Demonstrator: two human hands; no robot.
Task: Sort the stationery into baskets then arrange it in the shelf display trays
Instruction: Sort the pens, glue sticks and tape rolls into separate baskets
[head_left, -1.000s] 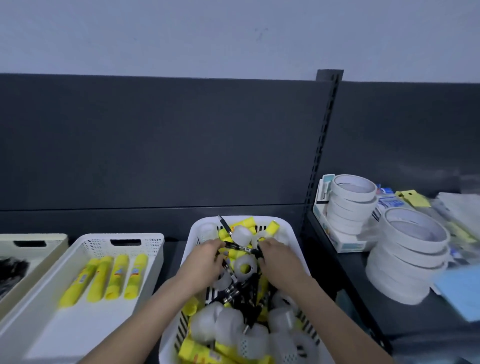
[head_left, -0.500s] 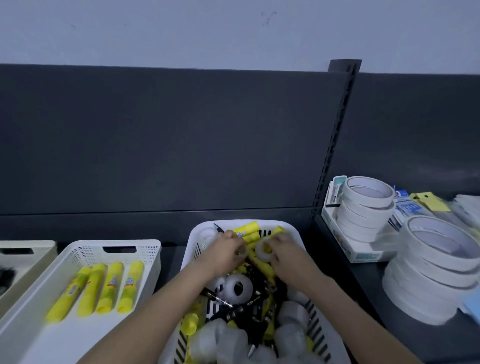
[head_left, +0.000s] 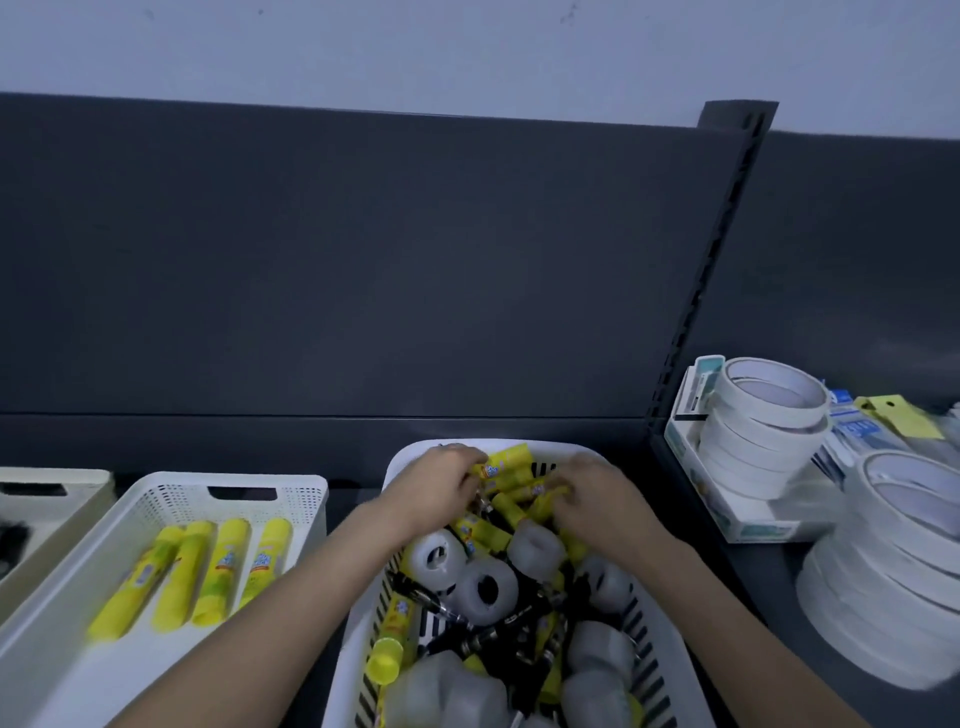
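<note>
Centrally, a white mixed basket (head_left: 349, 644) is seen from above, heaped with small tape rolls (head_left: 439, 558), black pens (head_left: 467, 639) and yellow glue sticks. At its near left side one capped glue stick (head_left: 393, 642) is laid lengthwise along the basket, its round yellow cap turned toward the viewer.

To the left, a second basket (head_left: 171, 480) in white perforated plastic is shown. Four glue sticks (head_left: 208, 571) are laid side by side in it, their long axes running from near left to far right. Which ends carry the caps cannot be told through the blur. Further left, the corner of a cream tray (head_left: 52, 478) is visible with something dark inside.

Both hands are reached into the far end of the mixed basket. The left hand (head_left: 441, 483) is held with its fingers curled downward, the tips set against the left end of the top glue stick (head_left: 506, 465); whether it is truly gripped cannot be told. That stick is laid crosswise, its long axis running left to right and rising slightly toward the right. The right hand (head_left: 592, 499) is curled over more yellow sticks just beside it, and what it holds is hidden.

On the dark shelf (head_left: 769, 566) to the right, large tape rings (head_left: 769, 415) are stacked in an open carton (head_left: 748, 519), with a second stack (head_left: 909, 545) nearer.
</note>
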